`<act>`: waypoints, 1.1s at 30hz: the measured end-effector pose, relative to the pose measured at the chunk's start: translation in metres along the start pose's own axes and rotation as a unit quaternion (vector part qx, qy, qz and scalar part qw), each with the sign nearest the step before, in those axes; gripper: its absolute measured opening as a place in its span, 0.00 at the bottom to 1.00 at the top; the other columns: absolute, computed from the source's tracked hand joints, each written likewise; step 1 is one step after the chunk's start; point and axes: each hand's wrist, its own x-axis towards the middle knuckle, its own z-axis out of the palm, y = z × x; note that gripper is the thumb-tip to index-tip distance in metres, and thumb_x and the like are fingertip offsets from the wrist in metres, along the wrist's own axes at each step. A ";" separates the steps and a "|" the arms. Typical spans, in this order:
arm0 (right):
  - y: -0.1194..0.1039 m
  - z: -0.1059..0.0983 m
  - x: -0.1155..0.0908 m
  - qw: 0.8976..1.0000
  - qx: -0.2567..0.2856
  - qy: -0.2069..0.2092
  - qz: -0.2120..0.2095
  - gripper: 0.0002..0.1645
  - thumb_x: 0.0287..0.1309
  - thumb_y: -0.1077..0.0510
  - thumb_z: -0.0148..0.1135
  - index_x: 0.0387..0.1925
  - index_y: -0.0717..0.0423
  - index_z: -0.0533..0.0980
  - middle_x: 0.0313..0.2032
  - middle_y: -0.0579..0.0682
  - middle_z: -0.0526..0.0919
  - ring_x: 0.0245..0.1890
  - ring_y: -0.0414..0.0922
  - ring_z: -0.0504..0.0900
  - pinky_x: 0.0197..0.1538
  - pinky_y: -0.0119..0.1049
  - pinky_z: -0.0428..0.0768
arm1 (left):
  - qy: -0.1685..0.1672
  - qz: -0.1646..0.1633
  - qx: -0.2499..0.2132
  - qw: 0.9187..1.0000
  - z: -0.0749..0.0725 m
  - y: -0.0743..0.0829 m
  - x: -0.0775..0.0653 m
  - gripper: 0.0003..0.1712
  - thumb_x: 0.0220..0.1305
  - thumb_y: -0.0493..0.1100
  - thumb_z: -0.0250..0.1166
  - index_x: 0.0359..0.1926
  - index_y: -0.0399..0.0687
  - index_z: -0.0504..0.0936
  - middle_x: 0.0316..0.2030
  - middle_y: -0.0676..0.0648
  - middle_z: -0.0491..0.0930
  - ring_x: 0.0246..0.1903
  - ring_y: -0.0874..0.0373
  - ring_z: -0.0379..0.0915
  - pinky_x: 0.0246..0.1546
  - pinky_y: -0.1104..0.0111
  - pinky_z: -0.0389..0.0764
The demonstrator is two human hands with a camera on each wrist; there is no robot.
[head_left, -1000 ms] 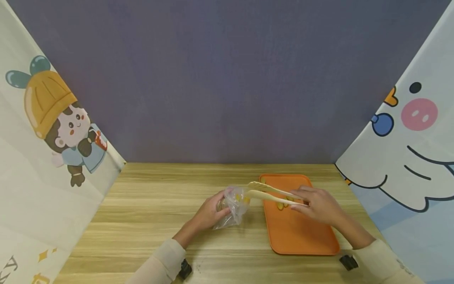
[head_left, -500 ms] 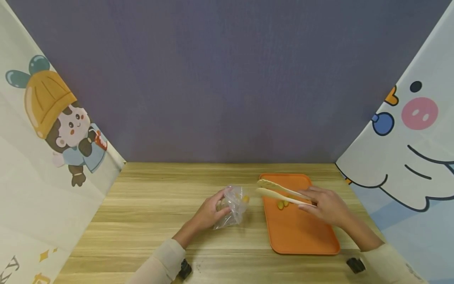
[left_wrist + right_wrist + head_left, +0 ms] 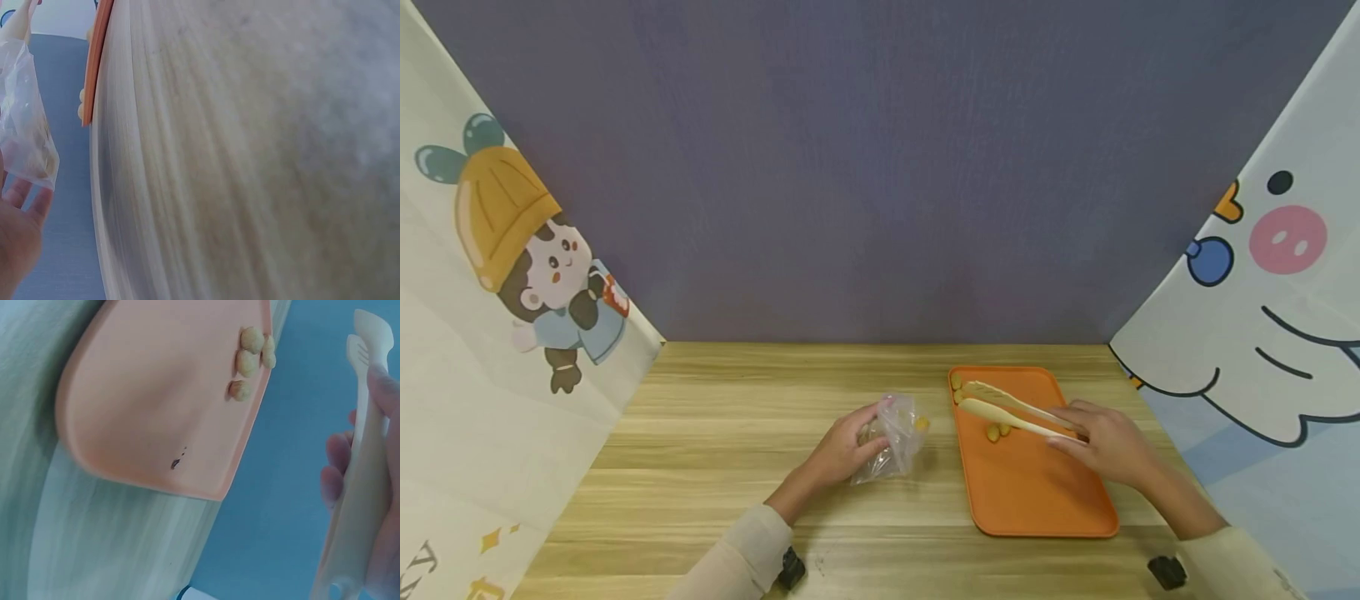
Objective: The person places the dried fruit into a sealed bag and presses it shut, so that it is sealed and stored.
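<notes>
My left hand (image 3: 842,450) grips a clear plastic bag (image 3: 891,450) above the wooden table, its mouth turned toward the right. A small yellow piece (image 3: 921,424) shows at that mouth. In the left wrist view, the bag (image 3: 25,119) hangs from the fingers with something brownish low inside. My right hand (image 3: 1105,442) holds cream-coloured tongs (image 3: 1015,417) over an orange tray (image 3: 1037,500), their tips apart with nothing between them. Several small rounded yellow-brown pieces (image 3: 245,362) lie on the tray; their kind is unclear.
The tray takes up the right side of the wooden table (image 3: 737,400), a short gap from the bag. A grey-blue wall (image 3: 880,183) stands behind, with cartoon-printed panels at both sides. Small dark marks (image 3: 175,463) show on the tray in the right wrist view.
My right hand has drawn the tongs rightward, from the bag's mouth to above the tray. Less yellow now shows at the bag's mouth. My left hand and the bag have hardly moved.
</notes>
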 end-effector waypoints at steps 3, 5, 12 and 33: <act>0.003 -0.001 -0.004 1.000 0.003 -0.003 0.006 0.25 0.51 0.50 0.79 0.50 0.53 0.86 0.29 0.35 0.76 0.19 0.24 0.56 0.21 0.24 0.60 | 0.000 0.004 -0.003 1.000 0.000 0.000 0.000 0.36 0.71 0.49 0.65 0.77 0.55 0.65 0.72 0.46 0.70 0.72 0.47 0.67 0.72 0.47 0.69; 0.006 -0.001 -0.006 1.000 0.003 -0.001 0.006 0.25 0.50 0.50 0.79 0.50 0.54 0.86 0.31 0.38 0.80 0.19 0.24 0.57 0.21 0.24 0.61 | 0.001 0.007 0.000 1.000 -0.001 0.000 0.000 0.36 0.71 0.50 0.65 0.77 0.55 0.65 0.72 0.46 0.70 0.72 0.47 0.67 0.72 0.47 0.69; 0.015 -0.001 -0.013 1.000 -0.005 0.008 -0.004 0.25 0.48 0.53 0.80 0.49 0.56 0.86 0.26 0.34 0.72 0.19 0.24 0.56 0.22 0.23 0.60 | 0.009 0.009 0.002 1.000 -0.001 0.003 -0.001 0.37 0.71 0.50 0.65 0.77 0.55 0.64 0.72 0.45 0.70 0.71 0.46 0.68 0.72 0.47 0.70; 0.036 0.002 -0.036 0.998 -0.047 -0.017 0.028 0.24 0.51 0.47 0.78 0.46 0.58 0.87 0.30 0.40 0.81 0.21 0.25 0.60 0.23 0.26 0.64 | 0.003 0.003 -0.007 1.000 -0.002 0.002 -0.001 0.36 0.72 0.50 0.64 0.77 0.51 0.64 0.73 0.46 0.70 0.71 0.47 0.68 0.70 0.48 0.73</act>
